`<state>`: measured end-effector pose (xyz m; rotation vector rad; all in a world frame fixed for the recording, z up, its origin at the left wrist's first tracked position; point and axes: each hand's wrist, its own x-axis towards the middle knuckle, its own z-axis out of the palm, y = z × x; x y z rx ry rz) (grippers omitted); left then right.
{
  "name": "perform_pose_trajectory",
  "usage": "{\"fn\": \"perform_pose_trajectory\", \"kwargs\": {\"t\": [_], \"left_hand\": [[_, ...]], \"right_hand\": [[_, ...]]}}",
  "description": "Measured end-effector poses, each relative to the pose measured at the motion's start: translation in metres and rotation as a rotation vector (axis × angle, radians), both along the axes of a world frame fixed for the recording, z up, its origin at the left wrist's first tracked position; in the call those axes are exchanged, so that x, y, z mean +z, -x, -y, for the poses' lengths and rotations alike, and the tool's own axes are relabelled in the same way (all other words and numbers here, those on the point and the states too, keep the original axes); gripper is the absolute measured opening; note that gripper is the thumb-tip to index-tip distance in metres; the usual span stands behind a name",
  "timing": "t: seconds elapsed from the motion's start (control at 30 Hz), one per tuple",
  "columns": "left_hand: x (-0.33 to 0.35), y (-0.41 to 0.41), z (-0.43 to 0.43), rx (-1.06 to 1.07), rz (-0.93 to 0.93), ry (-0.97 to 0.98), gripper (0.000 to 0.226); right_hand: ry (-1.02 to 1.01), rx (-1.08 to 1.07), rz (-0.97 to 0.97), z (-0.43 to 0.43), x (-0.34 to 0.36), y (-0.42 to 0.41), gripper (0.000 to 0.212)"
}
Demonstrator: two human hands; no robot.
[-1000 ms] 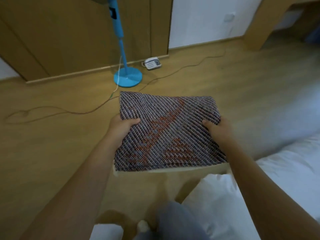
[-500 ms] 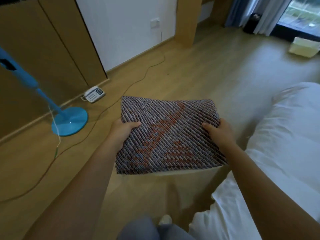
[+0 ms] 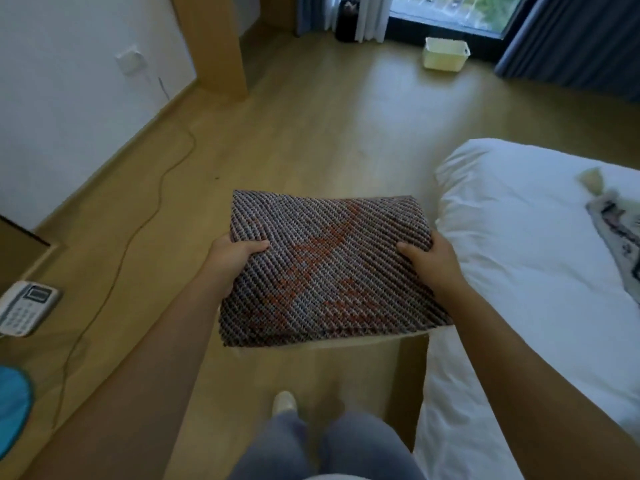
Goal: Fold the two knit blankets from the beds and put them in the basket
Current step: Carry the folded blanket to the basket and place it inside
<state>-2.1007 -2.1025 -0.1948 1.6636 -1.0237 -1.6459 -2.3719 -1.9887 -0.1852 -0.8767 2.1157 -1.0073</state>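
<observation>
Folded dark ribbed knit blanket with orange pattern (image 3: 329,268), flat rectangle; left hand (image 3: 230,261) and right hand (image 3: 431,263) grip opposite side edges, thumbs on top.

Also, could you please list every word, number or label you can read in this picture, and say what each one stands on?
No text here can be read.
The telephone: its keypad and small display are too blurred to read.
The folded blanket: only an orange woven pattern, no letters.
The basket: no label visible.
The second blanket, at the right edge: a dark pattern, too blurred to tell.
</observation>
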Motion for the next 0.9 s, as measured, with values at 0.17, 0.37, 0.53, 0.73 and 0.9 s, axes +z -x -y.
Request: {"fn": "perform_pose_trajectory", "kwargs": {"t": [0.17,0.37,0.53,0.73,0.9], "left_hand": [[0.001,0.076,0.105,-0.173,-0.005,0.037,0.043],[-0.012,0.193,0.210,-0.282,0.007,0.002,0.046],[-0.017,0.284,0.284,-0.303,0.005,-0.046,0.048],[-0.024,0.379,0.374,-0.351,-0.009,-0.055,0.035],[-0.032,0.464,0.478,-0.380,-0.026,-0.048,0.033]], "right_hand": [[0.019,-0.186,0.027,0.064,-0.008,0.057,0.035],[0.026,-0.289,0.078,0.149,-0.023,0.155,0.033],[0.013,-0.328,0.131,0.215,-0.026,0.247,0.030],[0.000,-0.350,0.104,0.304,-0.030,0.340,0.022],[-0.029,-0.389,0.098,0.403,-0.034,0.417,0.036]]}}
